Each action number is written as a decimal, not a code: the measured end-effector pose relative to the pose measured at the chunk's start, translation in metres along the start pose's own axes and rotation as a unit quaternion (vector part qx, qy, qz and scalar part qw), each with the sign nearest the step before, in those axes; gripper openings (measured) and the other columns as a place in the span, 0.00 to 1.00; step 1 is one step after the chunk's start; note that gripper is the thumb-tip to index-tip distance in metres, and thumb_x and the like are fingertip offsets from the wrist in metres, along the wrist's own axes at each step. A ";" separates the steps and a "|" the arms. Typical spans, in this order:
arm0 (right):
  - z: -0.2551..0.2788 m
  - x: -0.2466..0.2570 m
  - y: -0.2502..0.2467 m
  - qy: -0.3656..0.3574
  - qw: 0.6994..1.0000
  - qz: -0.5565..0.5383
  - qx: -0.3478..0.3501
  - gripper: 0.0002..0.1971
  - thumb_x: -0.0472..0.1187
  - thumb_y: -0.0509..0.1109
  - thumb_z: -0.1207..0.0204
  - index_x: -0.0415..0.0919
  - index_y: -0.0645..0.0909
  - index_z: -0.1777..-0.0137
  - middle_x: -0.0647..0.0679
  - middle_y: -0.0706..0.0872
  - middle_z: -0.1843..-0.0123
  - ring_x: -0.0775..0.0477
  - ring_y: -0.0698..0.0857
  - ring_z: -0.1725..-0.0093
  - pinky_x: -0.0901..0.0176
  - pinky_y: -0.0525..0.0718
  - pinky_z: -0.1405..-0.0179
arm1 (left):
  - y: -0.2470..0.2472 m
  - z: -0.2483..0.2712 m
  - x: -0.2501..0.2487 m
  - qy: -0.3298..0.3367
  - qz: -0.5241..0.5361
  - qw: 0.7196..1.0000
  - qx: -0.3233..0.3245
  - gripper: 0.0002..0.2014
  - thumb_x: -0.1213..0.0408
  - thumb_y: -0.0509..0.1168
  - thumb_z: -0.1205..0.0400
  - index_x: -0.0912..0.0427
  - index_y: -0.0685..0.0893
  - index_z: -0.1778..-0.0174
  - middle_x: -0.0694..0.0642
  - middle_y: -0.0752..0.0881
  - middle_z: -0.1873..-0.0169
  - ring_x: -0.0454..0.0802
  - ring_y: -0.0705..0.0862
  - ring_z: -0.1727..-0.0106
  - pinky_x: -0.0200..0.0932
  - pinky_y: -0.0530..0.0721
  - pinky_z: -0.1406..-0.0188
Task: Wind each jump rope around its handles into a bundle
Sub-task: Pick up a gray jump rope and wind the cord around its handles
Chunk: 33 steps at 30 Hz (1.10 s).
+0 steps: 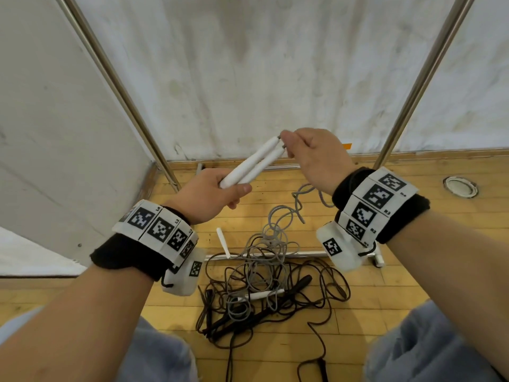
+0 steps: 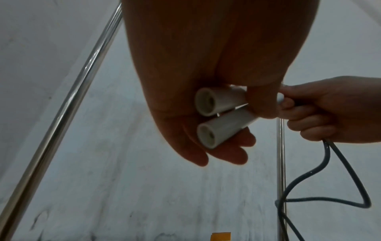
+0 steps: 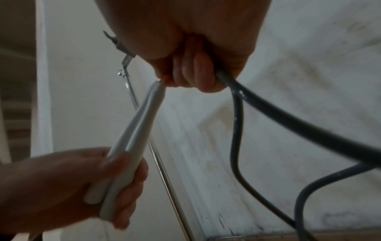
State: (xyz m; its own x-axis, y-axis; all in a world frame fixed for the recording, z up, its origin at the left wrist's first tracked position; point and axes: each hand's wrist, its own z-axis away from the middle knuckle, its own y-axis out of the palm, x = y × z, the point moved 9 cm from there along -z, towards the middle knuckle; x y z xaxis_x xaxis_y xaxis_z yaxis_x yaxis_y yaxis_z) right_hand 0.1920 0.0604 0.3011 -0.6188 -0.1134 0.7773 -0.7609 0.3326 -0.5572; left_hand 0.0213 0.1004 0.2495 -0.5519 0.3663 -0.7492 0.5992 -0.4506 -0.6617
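Two white handles [image 1: 252, 162] [image 2: 222, 114] [image 3: 132, 138] lie side by side in the air, and my left hand [image 1: 209, 195] [image 3: 68, 184] grips their butt ends. At their cord ends my right hand [image 1: 311, 155] [image 2: 321, 110] [image 3: 191, 68] holds the grey rope [image 1: 300, 199] [image 2: 329, 176] [image 3: 288, 124], which runs through its curled fingers. The rope hangs down in loops to a tangle [image 1: 264, 257] on the floor. No turns of rope lie on the handles.
On the wooden floor [image 1: 413, 271] lies a heap of black ropes [image 1: 311, 285] with black handles [image 1: 234, 321], plus loose white handles [image 1: 222, 242] [image 1: 261, 295]. Slanted metal poles [image 1: 121, 92] [image 1: 421, 84] and a low rail [image 1: 303, 254] frame the spot before a white sheet [image 1: 261, 64].
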 end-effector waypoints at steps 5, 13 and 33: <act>0.002 -0.020 0.003 0.134 0.960 -0.247 0.012 0.21 0.50 0.57 0.15 0.43 0.70 0.70 0.56 0.64 0.80 0.55 0.60 0.81 0.61 0.59 0.79 | -0.005 0.009 -0.011 0.012 -0.062 0.998 -0.031 0.08 0.57 0.63 0.16 0.50 0.77 0.42 0.50 0.86 0.60 0.48 0.86 0.61 0.49 0.86 0.65; 0.008 -0.011 0.001 0.130 0.923 -0.361 -0.014 0.20 0.50 0.58 0.16 0.43 0.70 0.69 0.56 0.63 0.81 0.54 0.58 0.81 0.62 0.59 0.82 | -0.004 0.022 -0.039 0.059 -0.097 0.986 -0.125 0.08 0.54 0.65 0.17 0.46 0.76 0.44 0.42 0.80 0.66 0.39 0.79 0.69 0.33 0.73 0.73; 0.018 -0.007 0.056 0.046 0.990 -0.031 0.127 0.08 0.40 0.60 0.17 0.42 0.76 0.58 0.47 0.84 0.66 0.41 0.85 0.59 0.50 0.81 0.54 | -0.009 -0.002 -0.024 -0.041 0.418 0.898 -0.133 0.05 0.60 0.62 0.15 0.58 0.78 0.49 0.50 0.78 0.73 0.43 0.72 0.77 0.34 0.65 0.83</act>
State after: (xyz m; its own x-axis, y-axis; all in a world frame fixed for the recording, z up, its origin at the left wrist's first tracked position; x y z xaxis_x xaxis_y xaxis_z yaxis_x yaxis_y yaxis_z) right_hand 0.1507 0.0628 0.2592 -0.5582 -0.0361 0.8289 -0.8284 0.0801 -0.5544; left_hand 0.0302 0.0977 0.2736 0.1217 -0.0753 -0.9897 0.9354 -0.3249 0.1397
